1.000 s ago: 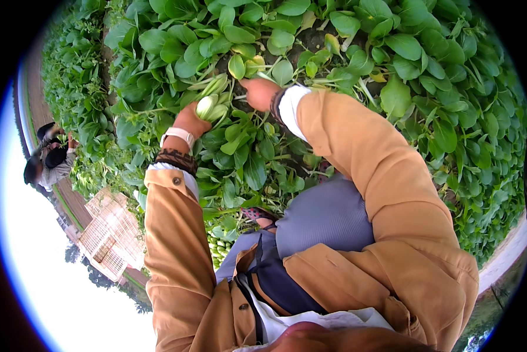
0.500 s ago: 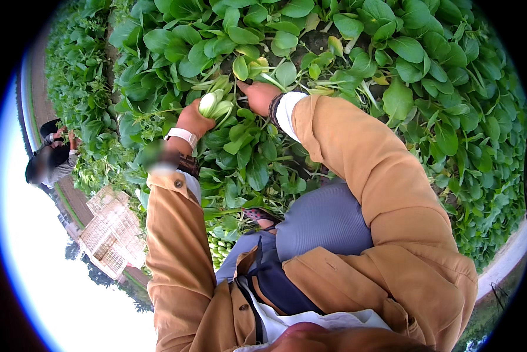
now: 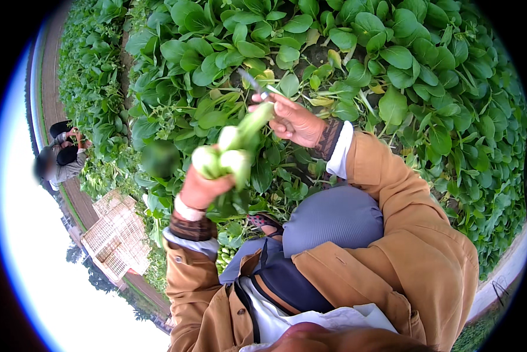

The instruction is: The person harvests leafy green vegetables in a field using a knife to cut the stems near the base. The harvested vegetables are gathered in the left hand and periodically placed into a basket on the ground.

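The person is crouching in a bed of leafy greens (image 3: 392,76) and gathering cut plants. The left hand (image 3: 201,188) is gripping a bunch of pale-stemmed greens (image 3: 228,155), fingers clamped round the lower leaves so that the white stem bases are pointing up and away from the body. The bunch is hanging in the air in the middle of the view, above the growing plants and just near-left of the other hand. The right hand (image 3: 293,120) is holding a small knife (image 3: 253,82), fingers closed round its handle, the blade pointing far-left over the leaves; one long stalk of the bunch is reaching up to touch this hand.

This looks like the trimming or collecting stage of a harvest: a handful is already cut and the knife is standing ready at the bunch. A sound next move would call for keeping the blade turned away from the left fingers, which are sitting close to the stem bases, and keeping the bunch firmly gripped so that no head slips out.

Far to the left, beside the path (image 3: 55,88), a pale slatted crate (image 3: 119,234) is standing on the ground; I cannot tell what is in it. Another person (image 3: 61,155) is crouching at the bed's far-left edge.
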A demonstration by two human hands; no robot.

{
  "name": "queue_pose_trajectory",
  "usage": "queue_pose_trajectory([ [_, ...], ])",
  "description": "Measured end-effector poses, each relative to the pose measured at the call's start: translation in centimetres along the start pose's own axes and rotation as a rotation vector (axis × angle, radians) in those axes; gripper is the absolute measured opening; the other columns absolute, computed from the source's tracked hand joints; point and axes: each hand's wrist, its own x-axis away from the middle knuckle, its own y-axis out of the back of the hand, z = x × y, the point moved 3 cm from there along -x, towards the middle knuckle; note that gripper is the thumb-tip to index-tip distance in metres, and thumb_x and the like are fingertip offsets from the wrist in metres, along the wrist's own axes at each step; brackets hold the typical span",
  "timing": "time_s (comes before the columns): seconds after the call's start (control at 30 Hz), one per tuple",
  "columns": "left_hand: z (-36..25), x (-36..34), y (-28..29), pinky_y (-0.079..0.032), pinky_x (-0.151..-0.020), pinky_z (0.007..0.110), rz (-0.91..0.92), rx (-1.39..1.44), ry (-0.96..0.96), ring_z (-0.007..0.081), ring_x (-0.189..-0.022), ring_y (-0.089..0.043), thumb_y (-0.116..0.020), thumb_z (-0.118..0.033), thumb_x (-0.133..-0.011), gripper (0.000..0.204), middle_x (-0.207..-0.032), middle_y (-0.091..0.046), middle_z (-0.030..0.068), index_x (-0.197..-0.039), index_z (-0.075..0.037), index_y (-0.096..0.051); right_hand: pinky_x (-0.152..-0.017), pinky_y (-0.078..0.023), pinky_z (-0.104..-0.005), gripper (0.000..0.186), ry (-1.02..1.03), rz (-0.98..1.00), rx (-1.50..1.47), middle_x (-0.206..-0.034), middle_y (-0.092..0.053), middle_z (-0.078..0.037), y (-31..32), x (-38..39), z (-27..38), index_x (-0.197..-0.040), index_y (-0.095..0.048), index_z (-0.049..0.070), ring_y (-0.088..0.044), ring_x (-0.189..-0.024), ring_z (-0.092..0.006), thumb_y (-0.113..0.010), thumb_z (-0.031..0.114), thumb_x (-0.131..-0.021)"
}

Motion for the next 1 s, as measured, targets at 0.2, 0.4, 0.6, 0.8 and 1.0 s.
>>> queue_pose_trajectory([
  [0.2, -2.2, -0.3, -3.8, -0.048, -0.09, 0.033, -0.057, 0.182, -0.087, 0.0159, -0.1, -0.06, -0.075, -0.005, -0.073, 0.063, -0.111, -0.062, 0.006, -0.129, 0.001, -0.046, -0.046, -0.042, -0.0184, 0.054, 0.222, -0.398, 0.474, -0.086, -0.055, -0.002, -0.5, 1.1, 3.6, -0.122, -0.045, 0.004, -0.049, -0.056, -0.0056, -0.076, 0.017, -0.081],
  [0.4, -0.6, -4.5, -6.0, -0.048, -0.089, 0.028, -0.111, 0.098, -0.163, 0.0123, -0.102, -0.057, -0.079, -0.005, -0.074, 0.073, -0.115, -0.058, 0.0044, -0.135, 0.0, -0.038, -0.054, -0.045, -0.0206, 0.038, 0.191, -0.22, 0.127, -0.102, -0.057, -0.004, -3.4, -1.6, -1.2, -0.124, -0.044, 0.006, -0.053, -0.066, -0.0064, -0.062, 0.02, -0.093],
  [0.6, -2.4, -7.0, 1.3, -0.052, -0.075, 0.026, -0.184, -0.182, -0.003, 0.0114, -0.082, -0.063, -0.072, -0.006, -0.078, 0.028, -0.095, -0.068, 0.0034, -0.105, -0.001, -0.064, -0.055, -0.046, -0.0274, 0.033, 0.015, -0.304, 0.675, -0.081, -0.055, -0.007, 0.9, -2.4, -0.4, -0.118, -0.047, 0.003, -0.053, -0.063, -0.012, -0.051, 0.029, -0.097],
  [0.8, -0.3, -13.9, 4.0, -0.049, -0.094, 0.037, 0.155, -1.07, -0.203, 0.0358, -0.105, -0.062, -0.076, -0.012, -0.063, 0.069, -0.134, -0.05, 0.0239, -0.127, -0.003, -0.052, -0.089, -0.046, -0.0398, 0.052, -0.115, -0.259, 1.46, -0.113, -0.063, -0.021, 6.1, -5.5, -3.5, -0.138, -0.041, 0.004, -0.061, -0.1, -0.0363, -0.049, 0.014, -0.088],
  [1.0, 6.2, -14.5, 3.2, -0.051, -0.092, 0.04, 0.28, -1.495, 0.394, 0.0404, -0.111, -0.059, -0.078, -0.014, -0.062, 0.073, -0.151, -0.021, 0.0269, -0.131, -0.017, -0.051, -0.089, -0.046, -0.0433, 0.057, -0.189, -0.26, 1.549, -0.114, -0.06, -0.026, 6.8, -5.0, -3.7, -0.143, -0.039, 0.008, -0.058, -0.103, -0.0414, -0.047, 0.008, -0.086],
])
